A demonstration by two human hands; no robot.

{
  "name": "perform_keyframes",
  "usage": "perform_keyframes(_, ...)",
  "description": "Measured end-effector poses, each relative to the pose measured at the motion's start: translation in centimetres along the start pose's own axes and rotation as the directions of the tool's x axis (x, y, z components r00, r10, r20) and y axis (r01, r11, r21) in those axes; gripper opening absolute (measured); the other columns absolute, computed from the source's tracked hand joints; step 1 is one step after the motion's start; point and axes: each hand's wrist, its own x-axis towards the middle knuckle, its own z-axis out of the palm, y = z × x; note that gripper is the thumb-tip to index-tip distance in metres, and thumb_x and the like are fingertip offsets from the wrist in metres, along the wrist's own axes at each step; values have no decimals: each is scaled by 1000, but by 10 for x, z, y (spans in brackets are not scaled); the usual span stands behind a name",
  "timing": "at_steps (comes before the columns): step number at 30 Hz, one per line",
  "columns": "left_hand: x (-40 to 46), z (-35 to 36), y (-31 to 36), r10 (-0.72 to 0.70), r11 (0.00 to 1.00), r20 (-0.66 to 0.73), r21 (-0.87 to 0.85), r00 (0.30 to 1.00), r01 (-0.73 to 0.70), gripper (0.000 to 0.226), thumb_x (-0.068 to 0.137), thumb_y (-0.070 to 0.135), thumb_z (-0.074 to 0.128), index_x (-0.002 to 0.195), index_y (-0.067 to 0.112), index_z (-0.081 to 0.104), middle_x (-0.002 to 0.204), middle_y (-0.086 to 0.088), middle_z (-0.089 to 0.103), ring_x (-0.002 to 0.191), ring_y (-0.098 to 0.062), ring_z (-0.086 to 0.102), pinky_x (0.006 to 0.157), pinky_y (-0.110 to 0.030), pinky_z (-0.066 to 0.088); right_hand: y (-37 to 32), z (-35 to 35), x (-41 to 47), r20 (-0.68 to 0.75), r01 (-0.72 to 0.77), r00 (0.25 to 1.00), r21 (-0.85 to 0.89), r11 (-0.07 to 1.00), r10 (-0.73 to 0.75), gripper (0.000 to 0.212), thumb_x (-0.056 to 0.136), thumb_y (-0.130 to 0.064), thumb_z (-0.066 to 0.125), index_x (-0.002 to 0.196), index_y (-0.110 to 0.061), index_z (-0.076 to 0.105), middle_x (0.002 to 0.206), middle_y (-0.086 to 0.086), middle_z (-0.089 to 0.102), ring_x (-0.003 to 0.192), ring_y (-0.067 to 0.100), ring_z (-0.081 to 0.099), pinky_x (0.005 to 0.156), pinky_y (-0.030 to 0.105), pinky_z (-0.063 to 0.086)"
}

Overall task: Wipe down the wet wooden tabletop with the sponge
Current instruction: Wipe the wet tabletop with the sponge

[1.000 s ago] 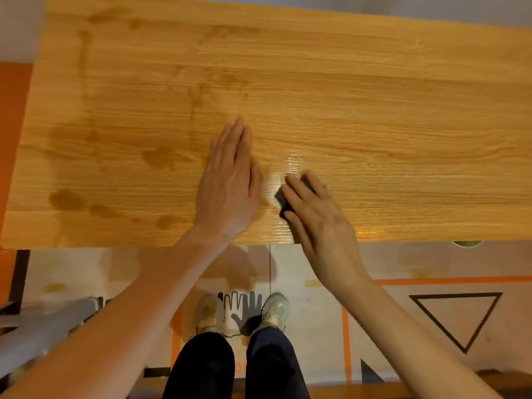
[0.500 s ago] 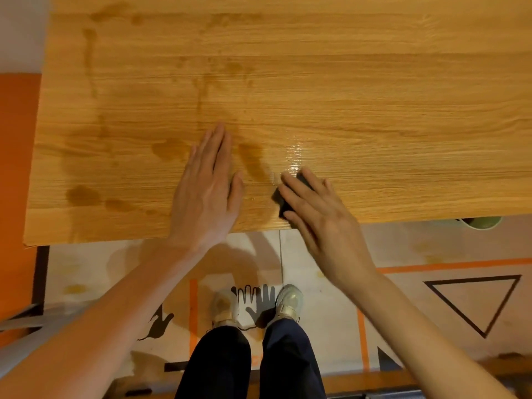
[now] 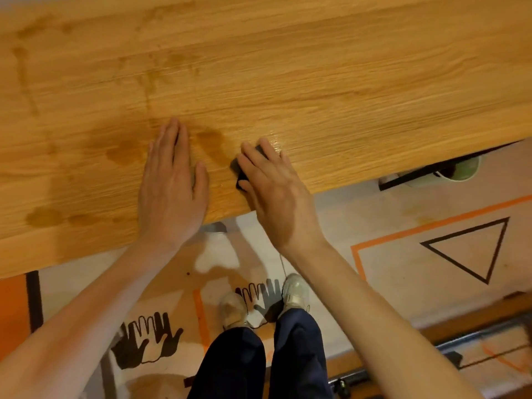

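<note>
Person standing at wooden tabletop [image 3: 316,90], seen from above. Left hand [image 3: 169,185] lying flat, fingers straight, palm pressing wood near front edge. Right hand [image 3: 273,182] pressing dark sponge [image 3: 240,171] onto tabletop just beside left hand, fingers extended over it. Dark wet patches [image 3: 123,148] spreading left of hands.

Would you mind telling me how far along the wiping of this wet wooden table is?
Done: little, perhaps the glossy strip near the sponge. In hand: the right hand presses the dark sponge on the light wooden tabletop; the left hand lies flat. Left: dark wet patches and streaks further left.
</note>
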Motion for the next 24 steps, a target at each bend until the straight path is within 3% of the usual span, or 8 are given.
perform_keyframes(3, -3, -1, 1, 6, 1000, 9, -14, 1000, -6, 58, 110, 33, 26, 160, 6, 15, 170, -7, 9, 157, -18, 4, 127, -32, 2, 62, -36, -5, -78, -213, 973, 49, 976, 216, 39, 99, -20, 51, 134, -4, 56, 143, 11, 51, 142, 29, 33, 119, 41, 23)
perform_keyframes(5, -4, 0, 1, 16, 1000, 5, -6, 1000, -16, 58, 110, 33, 26, 160, 5, 15, 170, -8, 8, 157, -19, 4, 127, -31, 0, 94, -56, -8, -189, -397, 894, 86, 914, 407, 39, 99, -20, 49, 134, -3, 55, 144, 12, 50, 143, 29, 32, 118, 41, 26)
perform_keyframes(7, -2, 1, -1, 15, 1000, -3, 12, 1000, -15, 58, 110, 33, 25, 160, 5, 16, 169, -9, 9, 157, -21, 5, 126, -31, -1, 88, -49, -4, -266, -486, 824, 121, 865, 500, 38, 99, -19, 48, 132, -2, 56, 142, 15, 51, 141, 31, 33, 117, 42, 28)
perform_keyframes(10, 1, 2, -3, 16, 1000, -19, 19, 1000, -15, 58, 110, 33, 26, 160, 4, 18, 169, -10, 12, 157, -24, 7, 127, -34, 3, 31, -14, -6, -268, -322, 902, 101, 941, 337, 34, 97, -13, 49, 125, 3, 61, 135, 18, 57, 136, 36, 42, 116, 44, 30)
perform_keyframes(12, 1, 3, -3, 16, 1000, -29, 22, 999, -15, 58, 110, 33, 26, 159, 3, 20, 168, -11, 15, 156, -25, 10, 127, -37, 6, 2, 1, -19, -156, -95, 981, 132, 987, 115, 33, 96, -10, 51, 125, 3, 61, 134, 17, 58, 135, 35, 43, 115, 45, 31)
perform_keyframes(15, -2, 3, 0, 15, 1000, -32, 18, 999, -15, 57, 110, 32, 26, 159, 3, 19, 168, -12, 15, 156, -25, 10, 127, -37, 6, 34, -17, -25, 24, 84, 996, 172, 981, -89, 37, 98, -15, 48, 129, 1, 58, 138, 15, 55, 138, 34, 39, 116, 45, 29)
perform_keyframes(21, -1, 2, 0, 10, 1000, -30, 8, 999, -10, 58, 110, 31, 27, 159, 4, 18, 169, -11, 13, 156, -24, 9, 127, -36, 5, 119, -76, -39, -79, -195, 973, 200, 960, 215, 38, 102, -21, 44, 136, -7, 53, 146, 8, 46, 145, 24, 29, 119, 40, 25)
perform_keyframes(24, 0, 2, 0, 0, 1000, -45, 26, 999, 1, 58, 109, 32, 27, 160, 5, 17, 169, -9, 12, 156, -22, 9, 127, -34, 5, 104, -64, -42, 18, -52, 999, 191, 980, 50, 41, 103, -20, 40, 140, -5, 47, 150, 9, 40, 147, 24, 22, 121, 36, 19)
